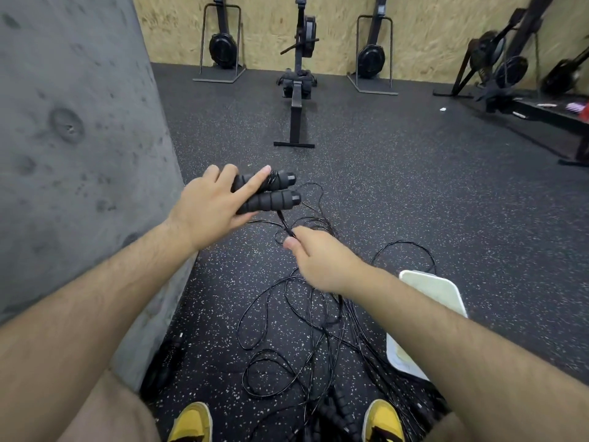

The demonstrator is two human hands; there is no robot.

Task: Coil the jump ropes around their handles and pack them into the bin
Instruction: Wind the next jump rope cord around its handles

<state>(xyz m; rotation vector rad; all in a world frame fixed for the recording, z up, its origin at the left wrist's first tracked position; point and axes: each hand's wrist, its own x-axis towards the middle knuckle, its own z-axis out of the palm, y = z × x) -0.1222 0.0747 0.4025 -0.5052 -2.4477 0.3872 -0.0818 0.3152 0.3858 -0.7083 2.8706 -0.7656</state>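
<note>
A grey concrete pillar fills the near left. Across the speckled black floor, a rowing machine stands far centre, before a chipboard wall. Yellow shoes show nearest.

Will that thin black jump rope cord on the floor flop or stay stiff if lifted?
Probably floppy: the thin black cord lies in loose curls. Likely tangly, since loops cross. Seems light; the right hand pinches it.

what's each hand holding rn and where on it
The left hand grips the pair of black foam handles by the ends away from the cord exits. The right hand pinches the black cord just below the handles.
</note>
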